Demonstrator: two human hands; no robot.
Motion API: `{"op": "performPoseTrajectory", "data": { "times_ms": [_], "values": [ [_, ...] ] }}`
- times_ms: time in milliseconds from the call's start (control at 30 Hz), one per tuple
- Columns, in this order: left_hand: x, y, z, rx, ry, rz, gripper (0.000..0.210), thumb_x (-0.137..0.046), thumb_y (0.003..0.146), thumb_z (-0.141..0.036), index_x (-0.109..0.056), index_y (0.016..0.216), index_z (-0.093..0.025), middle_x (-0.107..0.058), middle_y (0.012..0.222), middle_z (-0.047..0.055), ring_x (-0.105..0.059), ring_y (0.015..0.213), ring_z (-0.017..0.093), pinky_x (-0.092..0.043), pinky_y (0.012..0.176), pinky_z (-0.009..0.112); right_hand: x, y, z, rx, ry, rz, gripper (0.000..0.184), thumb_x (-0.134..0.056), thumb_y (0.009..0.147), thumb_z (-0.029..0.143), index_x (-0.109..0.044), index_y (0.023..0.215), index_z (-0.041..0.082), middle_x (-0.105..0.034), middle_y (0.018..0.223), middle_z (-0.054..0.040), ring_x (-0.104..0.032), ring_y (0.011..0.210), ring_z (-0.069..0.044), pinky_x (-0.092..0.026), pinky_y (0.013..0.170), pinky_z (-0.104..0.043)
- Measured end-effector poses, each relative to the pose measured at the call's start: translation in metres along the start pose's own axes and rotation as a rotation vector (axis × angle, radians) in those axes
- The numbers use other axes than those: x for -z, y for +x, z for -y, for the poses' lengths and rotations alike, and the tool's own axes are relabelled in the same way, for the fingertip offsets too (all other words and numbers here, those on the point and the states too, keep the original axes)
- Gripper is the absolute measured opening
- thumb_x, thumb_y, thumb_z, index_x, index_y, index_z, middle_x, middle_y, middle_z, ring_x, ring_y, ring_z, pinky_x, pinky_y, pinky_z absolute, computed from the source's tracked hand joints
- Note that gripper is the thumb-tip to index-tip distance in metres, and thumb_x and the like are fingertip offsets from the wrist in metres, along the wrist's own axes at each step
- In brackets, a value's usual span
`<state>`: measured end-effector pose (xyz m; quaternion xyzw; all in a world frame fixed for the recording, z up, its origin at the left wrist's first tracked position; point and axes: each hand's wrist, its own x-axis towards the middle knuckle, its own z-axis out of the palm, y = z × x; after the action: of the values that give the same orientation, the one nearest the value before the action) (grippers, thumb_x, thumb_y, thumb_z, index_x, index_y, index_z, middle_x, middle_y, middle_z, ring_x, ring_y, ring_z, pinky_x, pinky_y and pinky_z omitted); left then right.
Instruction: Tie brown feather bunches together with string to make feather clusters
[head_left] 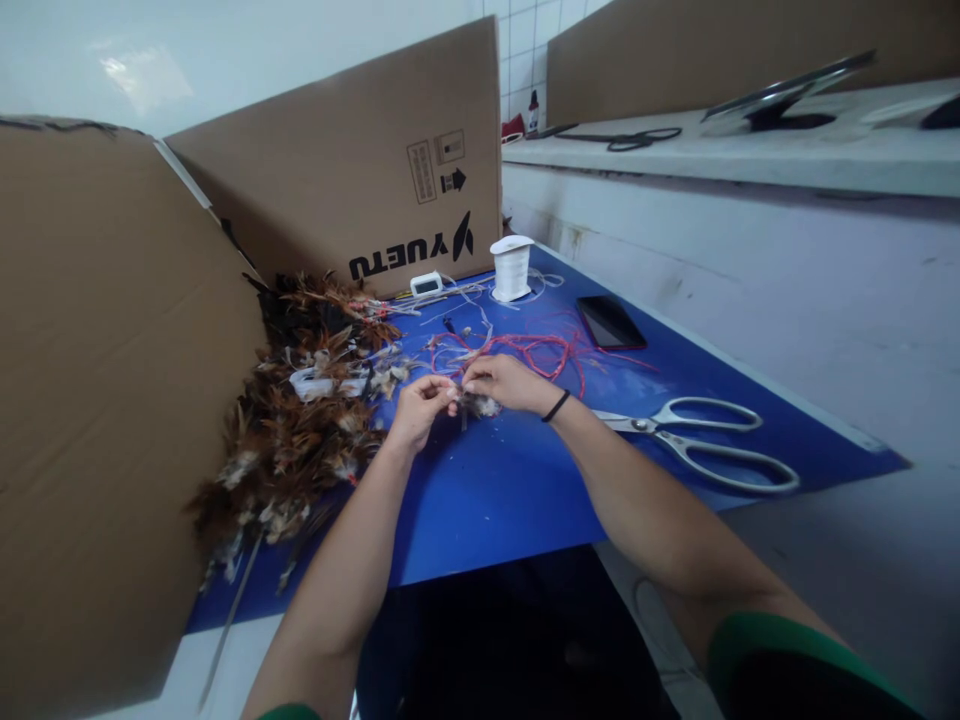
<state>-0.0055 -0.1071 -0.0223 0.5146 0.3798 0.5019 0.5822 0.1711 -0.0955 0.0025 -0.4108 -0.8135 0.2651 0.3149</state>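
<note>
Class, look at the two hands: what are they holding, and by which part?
Both the left hand and right hand pinch a small feather bundle between their fingertips, seemingly at its quill end.

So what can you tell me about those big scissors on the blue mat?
The scissors look like all metal, silvery, with two long loop handles and short blades. They lie flat on the blue mat, shut or nearly so, blades pointing toward the person's right wrist, handles toward the mat's right edge. Nothing holds them; the right hand is busy nearby.

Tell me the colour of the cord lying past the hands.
Red cord, tangled on the blue mat; head view.
</note>
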Motion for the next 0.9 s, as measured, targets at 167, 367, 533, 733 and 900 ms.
{"op": "performPoseTrajectory", "data": {
  "times_ms": [167, 367, 533, 733, 900],
  "values": [
    [-0.0003, -0.0007, -0.0005, 0.075, -0.034, 0.025, 0.037, -0.081, 0.053, -0.029, -0.058, 0.076, -0.011, -0.06, 0.058, -0.002, -0.053, 0.046, 0.006, -0.043, 0.049, 0.019, 0.0041, -0.0023, 0.0034, 0.046, -0.125, -0.022, 0.015, -0.053, 0.08, 0.012, -0.068, 0.083, 0.015, -0.067, 0.089, -0.0052, -0.06, 0.084, -0.015, -0.041, 0.077, -0.024],
    [-0.0019, -0.0016, -0.001, 0.065, -0.037, 0.046, 0.04, -0.08, 0.055, -0.029, -0.051, 0.077, -0.015, -0.059, 0.057, -0.004, -0.052, 0.045, 0.006, -0.043, 0.047, 0.018, 0.0071, -0.0028, 0.0015, 0.073, -0.182, -0.087, 0.017, -0.054, 0.079, 0.011, -0.069, 0.084, 0.018, -0.068, 0.09, -0.0052, -0.061, 0.085, -0.016, -0.042, 0.077, -0.025],
    [-0.002, -0.0027, -0.0014, 0.073, -0.011, 0.056, 0.041, -0.079, 0.056, -0.029, -0.046, 0.076, -0.017, -0.057, 0.054, -0.005, -0.052, 0.044, 0.006, -0.043, 0.046, 0.018, 0.0094, -0.0036, 0.0014, 0.127, -0.165, -0.137, 0.016, -0.055, 0.079, 0.011, -0.069, 0.083, 0.018, -0.068, 0.089, -0.0048, -0.061, 0.085, -0.016, -0.043, 0.079, -0.026],
    [-0.0056, -0.0048, -0.0016, 0.095, 0.089, 0.08, 0.034, -0.079, 0.055, -0.029, -0.057, 0.075, -0.013, -0.059, 0.055, -0.003, -0.052, 0.043, 0.007, -0.044, 0.046, 0.02, 0.0075, -0.0036, 0.0055, 0.188, -0.153, -0.127, 0.016, -0.055, 0.079, 0.011, -0.068, 0.083, 0.017, -0.068, 0.087, -0.0041, -0.061, 0.084, -0.015, -0.042, 0.078, -0.026],
    [-0.0077, -0.0051, 0.0014, 0.088, 0.148, 0.102, 0.035, -0.079, 0.054, -0.033, -0.06, 0.072, -0.011, -0.058, 0.052, -0.002, -0.052, 0.043, 0.008, -0.045, 0.046, 0.022, 0.0041, -0.0034, 0.0082, 0.22, -0.155, -0.079, 0.017, -0.053, 0.08, 0.009, -0.068, 0.082, 0.016, -0.067, 0.085, -0.0042, -0.06, 0.081, -0.014, -0.041, 0.076, -0.024]
  ]
}}
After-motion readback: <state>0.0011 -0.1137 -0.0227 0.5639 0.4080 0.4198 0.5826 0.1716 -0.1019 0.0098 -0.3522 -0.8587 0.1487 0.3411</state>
